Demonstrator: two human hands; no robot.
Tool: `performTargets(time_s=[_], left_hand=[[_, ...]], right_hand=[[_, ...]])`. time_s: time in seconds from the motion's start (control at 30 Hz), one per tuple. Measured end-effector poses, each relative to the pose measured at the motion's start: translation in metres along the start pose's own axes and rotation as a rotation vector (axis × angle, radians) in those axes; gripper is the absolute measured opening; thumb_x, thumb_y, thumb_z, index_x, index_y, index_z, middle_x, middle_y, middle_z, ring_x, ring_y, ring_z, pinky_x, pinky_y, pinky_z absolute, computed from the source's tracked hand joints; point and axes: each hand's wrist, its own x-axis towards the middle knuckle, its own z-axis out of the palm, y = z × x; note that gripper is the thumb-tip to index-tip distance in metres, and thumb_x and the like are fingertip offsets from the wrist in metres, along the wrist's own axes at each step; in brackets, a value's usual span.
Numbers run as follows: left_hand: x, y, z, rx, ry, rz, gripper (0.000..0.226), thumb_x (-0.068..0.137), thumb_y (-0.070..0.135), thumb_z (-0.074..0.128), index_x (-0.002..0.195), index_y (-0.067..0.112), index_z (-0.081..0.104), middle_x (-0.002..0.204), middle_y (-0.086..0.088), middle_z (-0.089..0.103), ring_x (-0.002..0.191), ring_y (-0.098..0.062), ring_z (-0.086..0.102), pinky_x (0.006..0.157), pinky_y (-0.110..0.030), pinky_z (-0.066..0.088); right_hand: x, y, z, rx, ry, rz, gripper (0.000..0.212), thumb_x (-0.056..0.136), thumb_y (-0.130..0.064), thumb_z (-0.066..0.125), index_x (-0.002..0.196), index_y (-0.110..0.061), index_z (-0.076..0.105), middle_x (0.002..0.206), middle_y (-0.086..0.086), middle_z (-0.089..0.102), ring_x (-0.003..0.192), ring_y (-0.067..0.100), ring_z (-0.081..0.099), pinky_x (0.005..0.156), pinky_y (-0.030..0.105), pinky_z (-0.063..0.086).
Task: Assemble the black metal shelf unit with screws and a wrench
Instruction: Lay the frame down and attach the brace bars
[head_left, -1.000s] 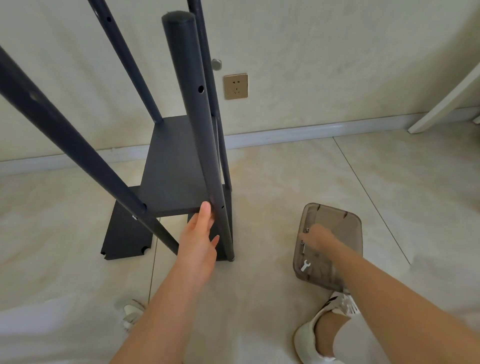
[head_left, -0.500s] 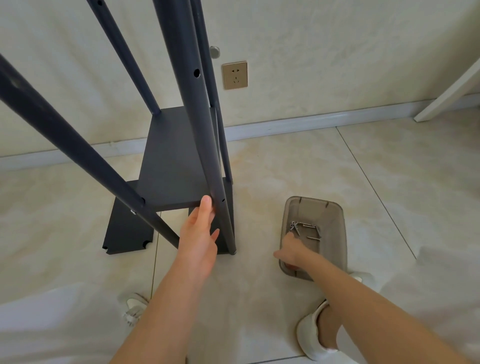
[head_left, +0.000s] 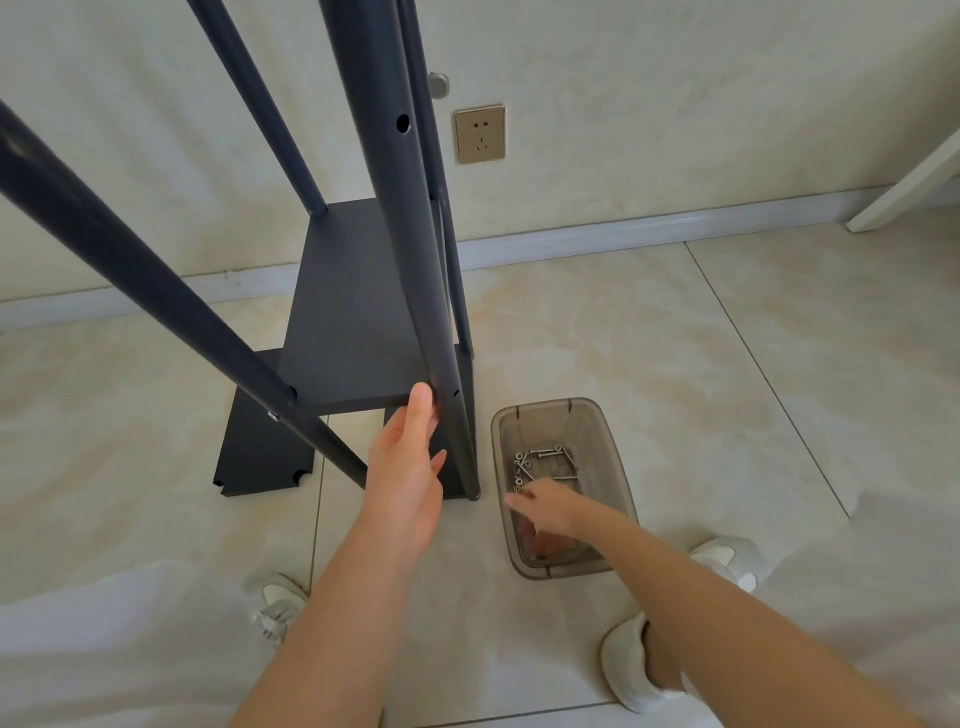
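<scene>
The black metal shelf unit (head_left: 353, 312) stands on the floor with several slanted poles; its nearest pole (head_left: 415, 270) shows empty screw holes. My left hand (head_left: 408, 473) touches the shelf board's near right corner beside that pole, fingers straight up. A translucent grey box (head_left: 608, 467) lies on the floor to the right, with several silver screws (head_left: 540, 465) in it. My right hand (head_left: 553, 506) reaches into the box just in front of the screws, fingers stretched out and down, holding nothing that I can see. No wrench shows.
A second black board (head_left: 265, 452) lies flat on the tiled floor under the unit at left. The wall with a socket (head_left: 479, 134) and a skirting board runs behind. My white shoes (head_left: 631, 670) stand close to the box. A white furniture leg (head_left: 904, 189) slants at far right.
The grey box, tilted a second ago, now lies flat nearer the shelf. My right hand left the box's near edge and went inside it. My left hand stayed at the shelf corner.
</scene>
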Motion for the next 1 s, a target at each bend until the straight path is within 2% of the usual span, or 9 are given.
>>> performTargets(time_s=[0.07, 0.1, 0.17, 0.23, 0.37, 0.47, 0.57, 0.87, 1.0], left_hand=[[-0.002, 0.001, -0.001, 0.006, -0.004, 0.009, 0.037, 0.085, 0.058, 0.051, 0.114, 0.036, 0.058, 0.127, 0.019, 0.057, 0.120, -0.002, 0.048, 0.109, -0.036, 0.032], [-0.002, 0.001, -0.001, 0.009, -0.008, 0.016, 0.046, 0.079, 0.060, 0.051, 0.117, 0.035, 0.059, 0.129, 0.018, 0.058, 0.122, -0.002, 0.049, 0.109, -0.036, 0.033], [-0.003, 0.001, -0.001, 0.032, -0.001, 0.025, 0.063, 0.072, 0.063, 0.051, 0.125, 0.030, 0.059, 0.132, 0.015, 0.059, 0.124, -0.003, 0.051, 0.109, -0.035, 0.034], [-0.002, 0.001, -0.002, 0.059, 0.006, 0.033, 0.061, 0.077, 0.064, 0.049, 0.127, 0.030, 0.059, 0.132, 0.015, 0.060, 0.124, -0.002, 0.052, 0.109, -0.034, 0.036], [-0.002, 0.000, -0.003, 0.096, 0.019, 0.033, 0.057, 0.074, 0.066, 0.047, 0.120, 0.034, 0.059, 0.129, 0.017, 0.060, 0.122, -0.001, 0.052, 0.108, -0.033, 0.037], [-0.001, 0.001, -0.002, 0.116, 0.026, 0.036, 0.049, 0.070, 0.067, 0.046, 0.109, 0.040, 0.059, 0.123, 0.019, 0.060, 0.117, -0.002, 0.052, 0.107, -0.032, 0.037], [0.000, 0.000, -0.002, 0.112, 0.023, 0.039, 0.048, 0.069, 0.067, 0.046, 0.107, 0.041, 0.059, 0.123, 0.019, 0.060, 0.116, -0.001, 0.053, 0.106, -0.030, 0.037], [0.001, -0.001, -0.002, 0.107, 0.017, 0.045, 0.048, 0.068, 0.067, 0.046, 0.106, 0.042, 0.061, 0.123, 0.020, 0.060, 0.113, 0.001, 0.054, 0.100, -0.027, 0.038], [0.003, -0.001, 0.000, 0.108, 0.017, 0.044, 0.044, 0.070, 0.065, 0.046, 0.104, 0.041, 0.063, 0.120, 0.021, 0.061, 0.112, 0.001, 0.055, 0.099, -0.027, 0.038]], right_hand=[[0.006, 0.004, -0.007, 0.012, 0.114, 0.013, 0.036, 0.104, -0.040, 0.041, 0.087, -0.013, 0.057, 0.080, 0.003, 0.061, 0.070, 0.013, 0.059, 0.062, 0.021, 0.043], [0.009, 0.006, -0.011, -0.023, 0.171, 0.025, 0.033, 0.104, -0.034, 0.043, 0.084, -0.012, 0.056, 0.076, 0.002, 0.058, 0.068, 0.014, 0.056, 0.061, 0.022, 0.043], [0.017, 0.013, -0.019, -0.122, 0.217, 0.058, 0.023, 0.102, -0.019, 0.046, 0.093, -0.004, 0.062, 0.085, 0.008, 0.062, 0.080, 0.022, 0.061, 0.069, 0.030, 0.048], [0.025, 0.021, -0.023, -0.174, 0.197, 0.100, 0.020, 0.099, -0.009, 0.048, 0.101, 0.001, 0.065, 0.099, 0.015, 0.067, 0.090, 0.027, 0.063, 0.074, 0.033, 0.049], [0.035, 0.033, -0.022, -0.245, 0.144, 0.137, 0.019, 0.096, -0.008, 0.053, 0.111, 0.000, 0.061, 0.113, 0.017, 0.065, 0.101, 0.031, 0.062, 0.080, 0.034, 0.049], [0.041, 0.035, -0.014, -0.296, 0.138, 0.146, 0.027, 0.096, -0.006, 0.052, 0.122, -0.002, 0.057, 0.131, 0.018, 0.055, 0.113, 0.032, 0.057, 0.091, 0.035, 0.048], [0.044, 0.035, -0.005, -0.346, 0.169, 0.138, 0.033, 0.095, -0.005, 0.052, 0.128, -0.004, 0.056, 0.149, 0.020, 0.037, 0.134, 0.033, 0.042, 0.110, 0.038, 0.035], [0.045, 0.039, 0.007, -0.356, 0.251, 0.126, 0.028, 0.097, -0.001, 0.051, 0.125, -0.003, 0.055, 0.148, 0.016, 0.031, 0.134, 0.037, 0.032, 0.111, 0.040, 0.036], [0.048, 0.042, 0.010, -0.386, 0.274, 0.134, 0.029, 0.097, -0.001, 0.050, 0.126, 0.000, 0.055, 0.143, 0.020, 0.037, 0.130, 0.037, 0.039, 0.108, 0.040, 0.041]])
